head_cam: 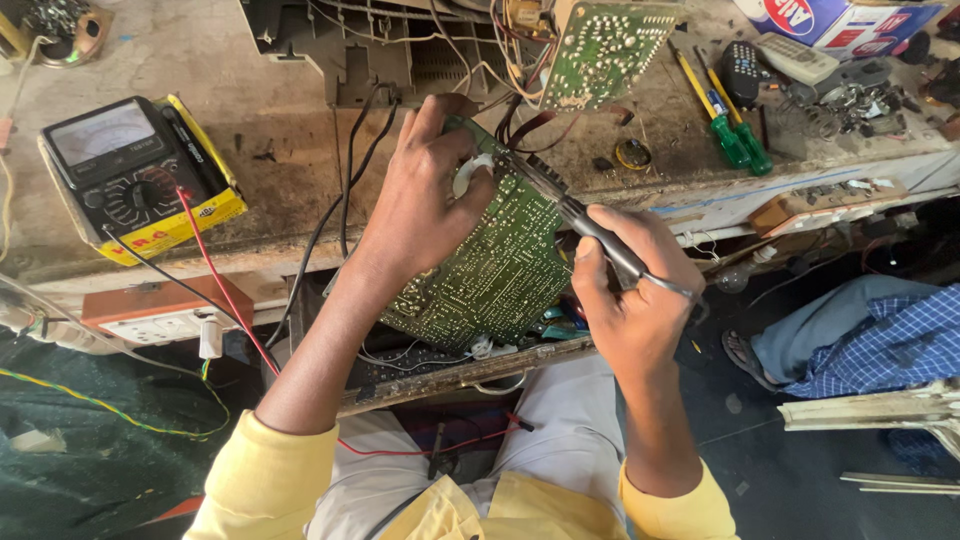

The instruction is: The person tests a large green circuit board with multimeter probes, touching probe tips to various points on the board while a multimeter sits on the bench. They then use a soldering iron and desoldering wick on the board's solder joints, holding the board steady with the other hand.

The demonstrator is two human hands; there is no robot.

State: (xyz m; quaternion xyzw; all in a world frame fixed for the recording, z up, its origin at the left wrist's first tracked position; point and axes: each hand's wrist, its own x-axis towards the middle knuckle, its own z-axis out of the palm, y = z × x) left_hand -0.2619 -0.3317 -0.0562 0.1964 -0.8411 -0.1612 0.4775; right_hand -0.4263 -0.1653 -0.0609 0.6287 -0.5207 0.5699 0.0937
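Meter (135, 180) with its red and black leads sat far left on the worn bench (280, 190). Next came my left hand (425, 195), fingers closed around the upper edge of the green circuit board (490, 270), propping it tilted against the bench edge above my lap, solder side up. I judged the work mid-way: the soldering iron (575, 215) in my right hand (630, 290), pinched pen-fashion, had its tip at the board's top. Its long axis ran diagonally, pointing up-left. Two green-handled screwdrivers (735, 140) lay far right.
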